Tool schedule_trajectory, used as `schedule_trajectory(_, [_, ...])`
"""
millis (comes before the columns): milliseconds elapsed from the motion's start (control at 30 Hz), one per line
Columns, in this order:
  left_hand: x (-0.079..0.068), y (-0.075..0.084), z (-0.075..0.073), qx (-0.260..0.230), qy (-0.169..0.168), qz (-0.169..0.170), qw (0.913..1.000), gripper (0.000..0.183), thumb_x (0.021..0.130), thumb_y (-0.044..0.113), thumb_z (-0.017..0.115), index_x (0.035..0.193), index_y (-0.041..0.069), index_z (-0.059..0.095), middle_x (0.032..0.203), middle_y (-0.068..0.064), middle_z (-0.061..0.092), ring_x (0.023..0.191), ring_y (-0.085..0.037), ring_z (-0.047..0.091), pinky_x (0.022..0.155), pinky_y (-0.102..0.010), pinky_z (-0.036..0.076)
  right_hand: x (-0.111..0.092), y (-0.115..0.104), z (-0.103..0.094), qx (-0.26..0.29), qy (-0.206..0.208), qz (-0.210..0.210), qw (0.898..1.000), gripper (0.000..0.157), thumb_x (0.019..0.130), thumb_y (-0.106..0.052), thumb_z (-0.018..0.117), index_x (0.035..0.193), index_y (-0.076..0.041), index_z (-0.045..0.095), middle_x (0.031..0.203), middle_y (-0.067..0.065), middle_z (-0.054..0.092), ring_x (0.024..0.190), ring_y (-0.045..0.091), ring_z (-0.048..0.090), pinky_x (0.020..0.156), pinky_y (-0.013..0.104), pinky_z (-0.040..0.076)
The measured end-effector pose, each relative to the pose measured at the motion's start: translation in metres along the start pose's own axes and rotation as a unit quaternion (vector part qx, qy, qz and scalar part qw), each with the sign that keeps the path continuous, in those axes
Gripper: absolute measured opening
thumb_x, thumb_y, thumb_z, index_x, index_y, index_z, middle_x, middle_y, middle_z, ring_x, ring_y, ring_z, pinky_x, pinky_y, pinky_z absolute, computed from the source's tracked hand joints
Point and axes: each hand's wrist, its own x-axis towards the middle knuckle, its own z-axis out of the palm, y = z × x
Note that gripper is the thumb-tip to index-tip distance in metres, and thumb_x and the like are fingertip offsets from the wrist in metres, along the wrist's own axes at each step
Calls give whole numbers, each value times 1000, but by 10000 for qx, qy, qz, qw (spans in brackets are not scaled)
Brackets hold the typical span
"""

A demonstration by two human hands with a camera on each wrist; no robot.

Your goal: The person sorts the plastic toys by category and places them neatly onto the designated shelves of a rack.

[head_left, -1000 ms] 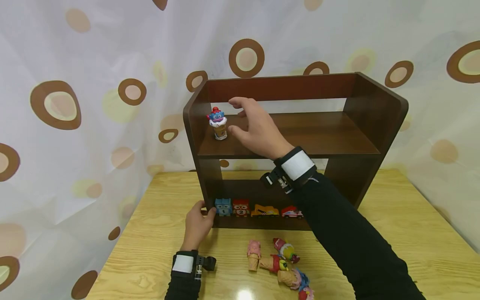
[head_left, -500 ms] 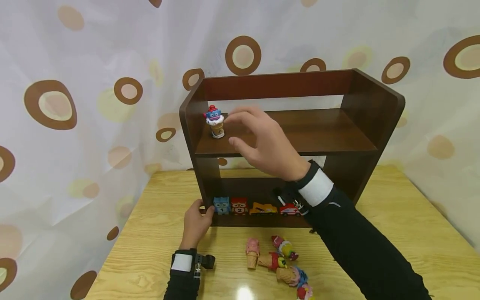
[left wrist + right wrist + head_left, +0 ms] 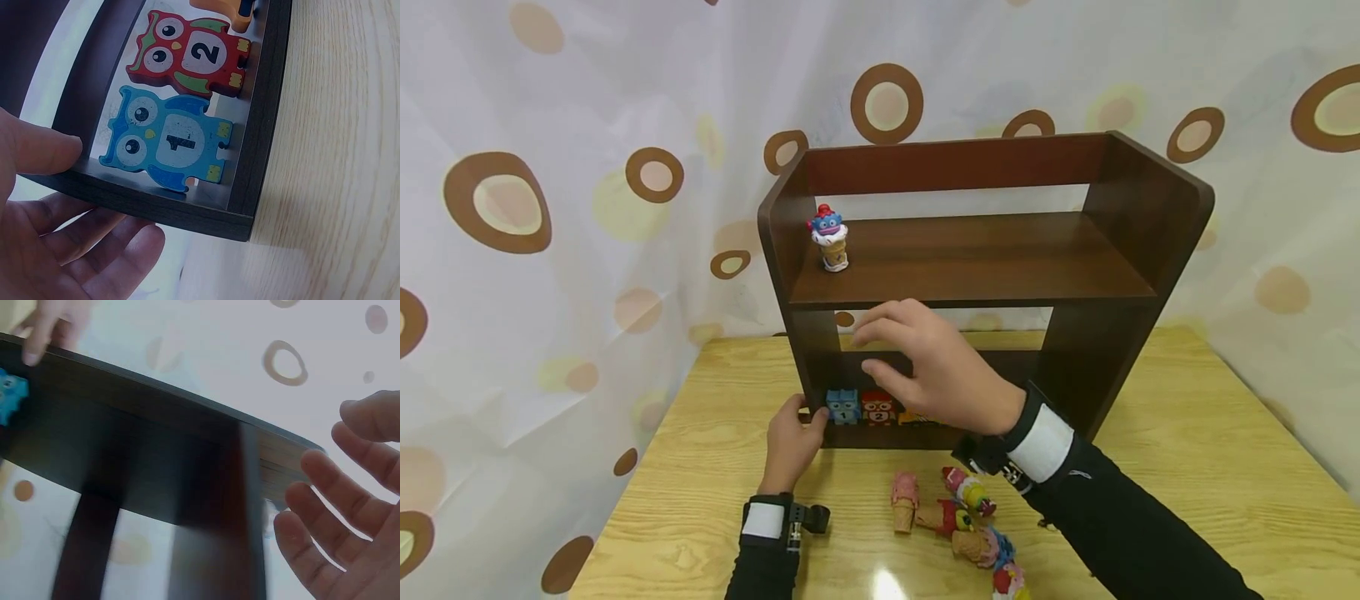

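My left hand (image 3: 793, 444) grips the lower left side panel of a dark brown two-tier shelf (image 3: 977, 258). In the left wrist view, its thumb (image 3: 47, 150) lies inside the panel and the fingers are outside. My right hand (image 3: 936, 362) hovers in front of the lower tier, fingers loosely bent and holding nothing. An ice-cream-cone toy (image 3: 831, 242) with a blue face and red top stands upright at the upper tier's left end. On the lower tier are a blue owl (image 3: 165, 140) marked 1, a red owl (image 3: 190, 53) marked 2, and a partly hidden yellow toy (image 3: 913, 417).
On the wooden table (image 3: 662, 500) before the shelf lie a pink ice-cream cone toy (image 3: 905, 502), a red-topped cone (image 3: 946, 518), a blue-and-pink cone (image 3: 981, 547) and more colourful toys (image 3: 968, 490). A patterned cloth (image 3: 587, 275) hangs behind.
My right hand has moved away from the ice-cream-cone toy and down, from the upper tier to the lower one. It now covers the red-and-white car. My left hand stays on the shelf.
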Motion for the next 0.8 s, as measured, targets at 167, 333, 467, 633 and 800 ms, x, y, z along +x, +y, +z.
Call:
schedule_trajectory(167, [0,-1,-1,-2,-70,-113,9999,33,91,24,61,115,1,59,118,-19,64,97,-31,63,74,-44,56,-19,6,27,74,-447,183,9988,18,88,-17,67,105,-11,65,111,4,64,103,16,58,87,33,52])
schedule_trajectory(333, [0,-2,-1,-32,-33,-91,9999,32,90,24,61,114,2,60,117,-18,64,96,-30,63,72,-43,56,-41,12,56,73,-1142,463,9923,17,89,-20,67,105,-15,65,111,1,62,96,13,58,77,28,54])
schedule_trajectory(467, [0,-2,-2,-46,12,-5,10000,31,90,23,62,113,2,61,115,-18,65,94,-30,64,72,-44,56,-55,14,75,69,-1681,682,9834,20,89,-23,66,107,-15,65,110,1,62,97,13,59,80,29,54])
schedule_trajectory(633, [1,-2,-1,-73,-66,-44,9999,31,90,23,61,114,3,60,116,-18,64,95,-30,64,73,-44,56,-71,16,94,55,-2331,1079,9664,24,90,-25,64,111,-13,65,106,2,61,87,12,58,74,28,53])
schedule_trajectory(800, [1,-3,0,-50,-62,-84,9999,33,90,24,61,116,2,59,116,-18,64,96,-30,64,73,-44,56,-82,21,110,-42,-2700,1543,9504,29,91,-25,63,117,-12,63,99,5,57,67,9,49,55,22,44])
